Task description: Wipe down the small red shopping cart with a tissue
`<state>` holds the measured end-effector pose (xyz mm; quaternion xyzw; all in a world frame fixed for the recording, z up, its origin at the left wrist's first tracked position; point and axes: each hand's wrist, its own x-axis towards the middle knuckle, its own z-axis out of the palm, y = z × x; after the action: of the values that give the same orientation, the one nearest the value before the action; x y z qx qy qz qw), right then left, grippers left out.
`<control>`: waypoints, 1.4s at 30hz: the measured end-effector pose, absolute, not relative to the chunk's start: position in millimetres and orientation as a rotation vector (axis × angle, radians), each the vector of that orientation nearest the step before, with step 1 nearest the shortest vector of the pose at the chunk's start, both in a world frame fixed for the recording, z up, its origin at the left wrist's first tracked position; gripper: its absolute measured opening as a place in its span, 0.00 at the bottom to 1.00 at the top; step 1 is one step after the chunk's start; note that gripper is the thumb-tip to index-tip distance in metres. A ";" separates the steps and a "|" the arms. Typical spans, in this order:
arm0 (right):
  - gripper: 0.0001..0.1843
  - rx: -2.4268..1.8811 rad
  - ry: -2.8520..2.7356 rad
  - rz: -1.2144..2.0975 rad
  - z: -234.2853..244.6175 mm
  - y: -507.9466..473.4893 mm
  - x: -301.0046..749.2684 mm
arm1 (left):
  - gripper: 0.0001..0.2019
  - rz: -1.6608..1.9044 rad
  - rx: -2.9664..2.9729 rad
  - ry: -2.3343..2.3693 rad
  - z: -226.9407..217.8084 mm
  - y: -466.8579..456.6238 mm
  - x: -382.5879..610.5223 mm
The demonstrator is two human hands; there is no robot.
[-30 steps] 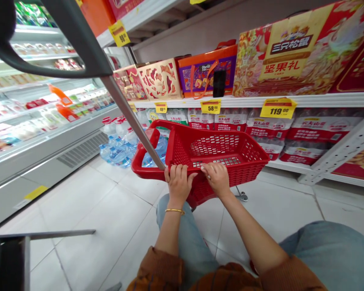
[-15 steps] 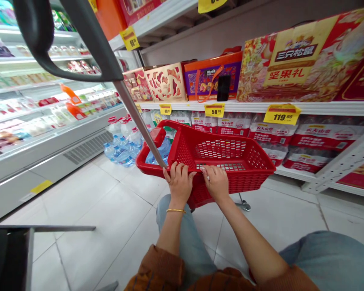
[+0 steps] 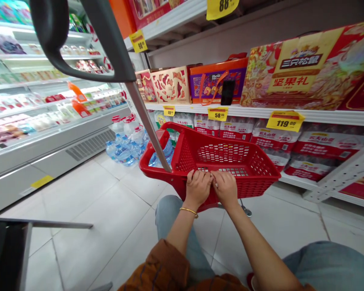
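A red plastic shopping basket (image 3: pixel 251 163) on small wheels stands on the tiled floor in front of me, with nothing inside it. My left hand (image 3: pixel 198 187) and my right hand (image 3: pixel 227 188) sit side by side on its near rim, fingers curled over the edge. A gold bangle circles my left wrist. The basket's grey telescopic pole (image 3: pixel 147 123) rises from its left end to a black handle (image 3: pixel 63 44) at the top left of the view. My knees in blue jeans show below.
Gift boxes (image 3: pixel 303 68) with yellow price tags line the shelf ahead, above packs of bottled water (image 3: pixel 273 137). Large water bottles (image 3: pixel 124 141) stand on the floor to the left, beside an open refrigerated case (image 3: pixel 33 121). A dark metal frame (image 3: pixel 6 250) is at the lower left.
My left hand has slid right along the rim until it meets my right hand. The basket has shifted slightly right in the view, and the pole handle looms closer.
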<state>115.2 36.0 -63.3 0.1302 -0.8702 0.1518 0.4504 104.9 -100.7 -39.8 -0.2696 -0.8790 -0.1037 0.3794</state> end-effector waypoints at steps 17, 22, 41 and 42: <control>0.08 0.266 -2.176 0.287 -75.1 73.6 118.3 | 0.10 -0.272 -0.692 -2.226 -41.4 -101.4 97.0; 0.08 0.279 -2.211 0.264 -78.3 86.3 121.0 | 0.11 -0.293 -0.711 -2.264 -39.0 -101.7 95.3; 0.10 0.235 -2.236 0.249 -86.1 130.7 137.9 | 0.12 -0.328 -0.773 -2.288 -38.8 -108.1 85.5; 0.10 0.237 -2.246 0.269 -85.1 131.3 138.5 | 0.11 -0.333 -0.777 -2.294 -39.4 -109.1 84.1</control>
<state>138.5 131.3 -85.1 0.0944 -0.8961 0.1075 0.4202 84.1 -109.1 -39.4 -0.2987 -0.8819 -0.1280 0.3415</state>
